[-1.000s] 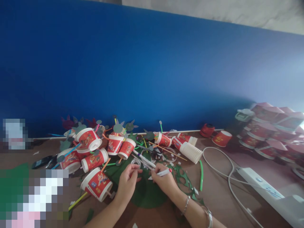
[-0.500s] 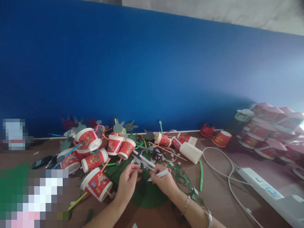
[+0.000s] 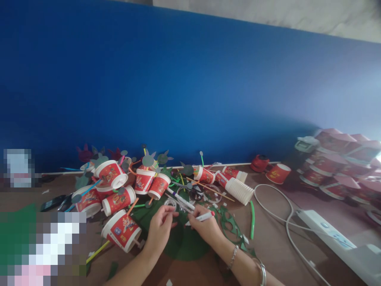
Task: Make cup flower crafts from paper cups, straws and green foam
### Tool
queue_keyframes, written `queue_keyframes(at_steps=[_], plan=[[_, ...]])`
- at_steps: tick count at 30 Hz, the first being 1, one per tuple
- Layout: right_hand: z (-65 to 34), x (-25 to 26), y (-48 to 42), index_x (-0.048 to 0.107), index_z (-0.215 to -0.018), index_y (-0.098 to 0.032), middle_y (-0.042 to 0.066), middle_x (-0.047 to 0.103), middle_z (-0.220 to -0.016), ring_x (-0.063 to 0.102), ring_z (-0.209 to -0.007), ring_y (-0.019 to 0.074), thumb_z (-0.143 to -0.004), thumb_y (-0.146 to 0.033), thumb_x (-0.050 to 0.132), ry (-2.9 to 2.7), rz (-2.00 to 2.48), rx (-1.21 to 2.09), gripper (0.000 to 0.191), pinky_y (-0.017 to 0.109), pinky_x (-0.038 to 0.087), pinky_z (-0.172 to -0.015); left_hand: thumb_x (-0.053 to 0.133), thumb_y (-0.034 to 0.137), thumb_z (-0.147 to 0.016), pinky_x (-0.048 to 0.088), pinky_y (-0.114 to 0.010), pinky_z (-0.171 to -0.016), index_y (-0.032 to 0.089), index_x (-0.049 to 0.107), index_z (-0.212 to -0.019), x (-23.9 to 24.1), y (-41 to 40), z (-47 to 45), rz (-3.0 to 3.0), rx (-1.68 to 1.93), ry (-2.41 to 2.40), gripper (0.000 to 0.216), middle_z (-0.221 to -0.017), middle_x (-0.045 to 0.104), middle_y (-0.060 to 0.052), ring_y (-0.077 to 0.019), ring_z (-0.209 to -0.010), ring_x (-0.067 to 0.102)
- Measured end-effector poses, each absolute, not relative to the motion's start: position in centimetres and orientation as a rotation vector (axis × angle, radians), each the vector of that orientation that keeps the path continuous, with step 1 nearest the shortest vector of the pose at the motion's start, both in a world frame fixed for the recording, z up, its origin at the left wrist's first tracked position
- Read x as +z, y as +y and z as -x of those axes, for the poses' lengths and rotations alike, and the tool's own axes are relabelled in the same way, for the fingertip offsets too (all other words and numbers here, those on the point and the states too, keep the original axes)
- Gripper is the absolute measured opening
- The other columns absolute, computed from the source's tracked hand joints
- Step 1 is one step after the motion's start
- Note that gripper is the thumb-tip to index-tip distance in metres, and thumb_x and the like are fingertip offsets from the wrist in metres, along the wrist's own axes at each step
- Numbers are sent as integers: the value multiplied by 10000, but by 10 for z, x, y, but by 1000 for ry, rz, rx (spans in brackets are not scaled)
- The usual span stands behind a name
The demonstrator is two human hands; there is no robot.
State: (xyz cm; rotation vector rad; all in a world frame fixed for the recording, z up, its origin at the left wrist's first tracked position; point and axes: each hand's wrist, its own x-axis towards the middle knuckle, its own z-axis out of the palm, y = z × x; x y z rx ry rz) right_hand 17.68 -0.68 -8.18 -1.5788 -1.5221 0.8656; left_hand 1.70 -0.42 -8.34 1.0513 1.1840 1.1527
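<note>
My right hand (image 3: 207, 227) grips a white marker (image 3: 204, 217) with a red end pointing up to the right; its writing tip is hidden by the fingers. Opposite it, my left hand (image 3: 161, 227) has its fingers curled together in a pinch, and whatever lies between them cannot be made out. Both hands are above a round sheet of dark green paper (image 3: 186, 250). Just beyond the fingers lie white pens (image 3: 181, 200) and a small roll of tape (image 3: 170, 203).
Several red paper cups (image 3: 122, 230) with straws and paper cutouts crowd the left. Stacked cups (image 3: 238, 190), green paper scraps (image 3: 230, 226) and a green straw (image 3: 252, 220) lie right, before a white cable and power strip (image 3: 324, 232). A blue panel (image 3: 190, 87) stands behind.
</note>
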Motion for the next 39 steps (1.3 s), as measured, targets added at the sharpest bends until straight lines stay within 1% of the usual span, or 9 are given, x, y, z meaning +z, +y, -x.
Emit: queue_keyframes(at_steps=[7, 11, 28, 39], plan=[[-177, -83, -6, 396, -531, -212, -62, 504, -403, 442, -392, 93, -671, -235, 512, -1512, 1569, 908, 183, 187, 310, -413, 583, 370, -707, 553, -341, -676, 170, 590, -841, -84, -4, -16, -1051, 1149, 1180, 241, -786, 678, -66, -270, -921, 642], [-177, -83, -6, 397, -528, -212, -54, 511, -416, 440, -415, 96, -678, -243, 515, -1538, 1557, 867, 193, 187, 314, -425, 576, 357, -715, 557, -356, -675, 167, 584, -841, -85, -4, -17, -1057, 1160, 1171, 228, -778, 675, -73, -280, -927, 639], [-177, -81, -7, 405, -552, -212, -39, 528, -439, 468, -427, 108, -685, -248, 510, -1530, 1556, 918, 173, 197, 322, -435, 590, 366, -703, 555, -358, -665, 163, 591, -836, -85, -5, -17, -1046, 1167, 1171, 243, -783, 676, -80, -282, -903, 639], [-177, -84, -6, 406, -547, -211, -43, 534, -431, 470, -421, 101, -693, -250, 529, -1520, 1558, 932, 194, 187, 330, -432, 599, 355, -716, 511, -363, -801, 168, 616, -784, -92, 1, -14, -1037, 1331, 1183, 200, -750, 698, -57, -229, -821, 664]])
